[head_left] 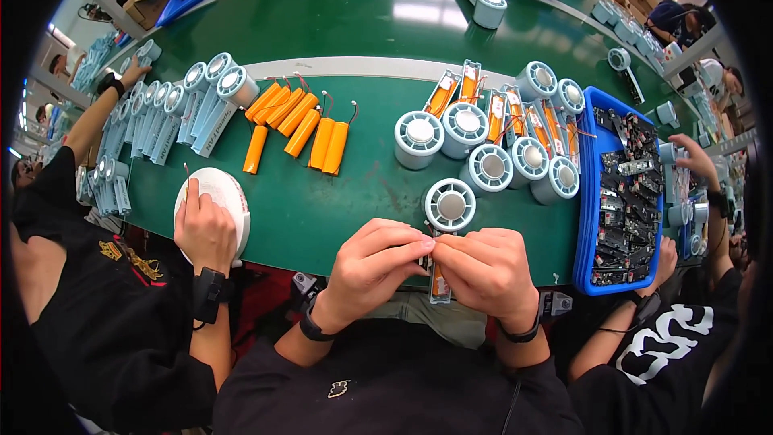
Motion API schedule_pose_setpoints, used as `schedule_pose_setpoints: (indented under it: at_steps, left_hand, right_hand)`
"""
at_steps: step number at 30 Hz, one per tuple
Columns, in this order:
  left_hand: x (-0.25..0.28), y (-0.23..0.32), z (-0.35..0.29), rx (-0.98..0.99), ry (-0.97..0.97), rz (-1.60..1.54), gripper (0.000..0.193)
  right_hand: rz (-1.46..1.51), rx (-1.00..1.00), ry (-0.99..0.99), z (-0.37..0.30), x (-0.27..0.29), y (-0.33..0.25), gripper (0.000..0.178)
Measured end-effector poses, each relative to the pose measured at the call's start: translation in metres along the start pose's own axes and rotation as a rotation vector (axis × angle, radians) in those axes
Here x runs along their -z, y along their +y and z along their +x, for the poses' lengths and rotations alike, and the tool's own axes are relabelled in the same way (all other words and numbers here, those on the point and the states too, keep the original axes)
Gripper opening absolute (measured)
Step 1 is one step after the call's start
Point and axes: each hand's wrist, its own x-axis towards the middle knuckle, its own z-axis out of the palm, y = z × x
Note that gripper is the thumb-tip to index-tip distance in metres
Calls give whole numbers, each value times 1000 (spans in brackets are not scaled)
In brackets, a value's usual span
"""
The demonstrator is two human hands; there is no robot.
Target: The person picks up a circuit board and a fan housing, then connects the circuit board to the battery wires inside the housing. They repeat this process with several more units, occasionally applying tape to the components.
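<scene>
Shiny blue plastic tray [587, 193], glossy green table [354, 193] left of it, dull plastic fans [557, 180] beside it, smooth orange batteries [302, 132] farther left

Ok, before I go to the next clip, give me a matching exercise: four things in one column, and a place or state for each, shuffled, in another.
Things
1. blue tray
2. orange cells
3. white disc
4. nearest pale-blue fan unit

Place or state
A. beneath a co-worker's hand
B. handle at the person's left hand and right hand
C. filled with dark parts
D. lying in a group on the green table

Pairs: 1-C, 2-D, 3-A, 4-B
</scene>
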Motion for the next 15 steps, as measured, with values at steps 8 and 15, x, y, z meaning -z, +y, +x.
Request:
schedule_pose_setpoints:
  at_steps: [8, 15]
  left_hand:
    - [1, -2, 1, 11, 7, 28, 42]
    - [5, -5, 1, 16, -6, 5, 42]
  right_hand:
    - [121, -44, 53, -3, -4, 2, 25]
    - [85, -12, 25, 4, -2, 2, 24]
